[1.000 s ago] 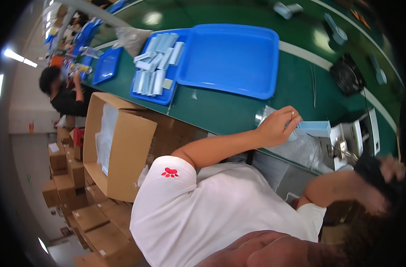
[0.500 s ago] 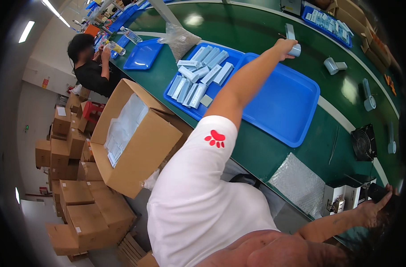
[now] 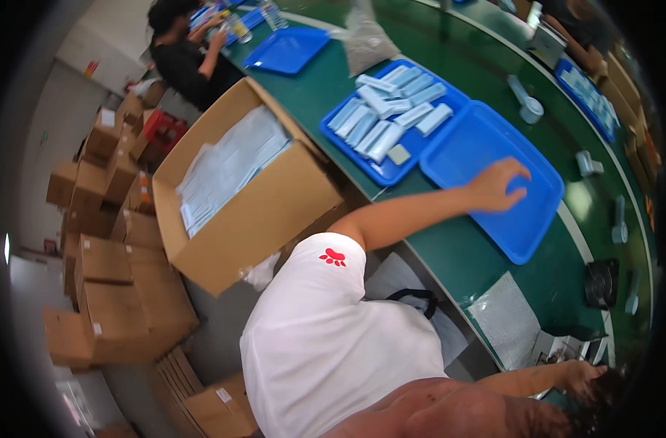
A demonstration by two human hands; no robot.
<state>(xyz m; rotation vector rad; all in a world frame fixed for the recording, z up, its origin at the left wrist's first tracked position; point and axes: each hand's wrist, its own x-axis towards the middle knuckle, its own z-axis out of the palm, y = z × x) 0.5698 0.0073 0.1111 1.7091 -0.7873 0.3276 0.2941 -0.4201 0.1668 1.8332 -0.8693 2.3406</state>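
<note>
My left hand (image 3: 498, 187) is over the near blue tray (image 3: 526, 219), fingers spread and slightly blurred, holding nothing. Beyond it, on the green belt, lies a light blue piece (image 3: 531, 109) with a round cup-like end and a straight handle. At the lower right, my right hand (image 3: 585, 375) is beside a small white-and-metal device (image 3: 559, 349). Dark hair at the view's edge covers part of its fingers, so its grip is hidden. A second blue tray (image 3: 384, 174) carries several light blue oblong parts (image 3: 391, 109) and a small greyish block (image 3: 399, 154).
More light blue pieces (image 3: 620, 223) sit along the belt, near a black fan (image 3: 601, 284). Bubble wrap (image 3: 506, 321) lies by the bench edge. An open carton (image 3: 256, 223) holds bagged parts at left. A co-worker (image 3: 191, 58) sits beyond; stacked boxes (image 3: 121, 306) fill the floor.
My left hand has let go of a light blue piece on the belt and drawn back over the tray. The view has shifted. The dark tool near my right hand no longer shows clearly.
</note>
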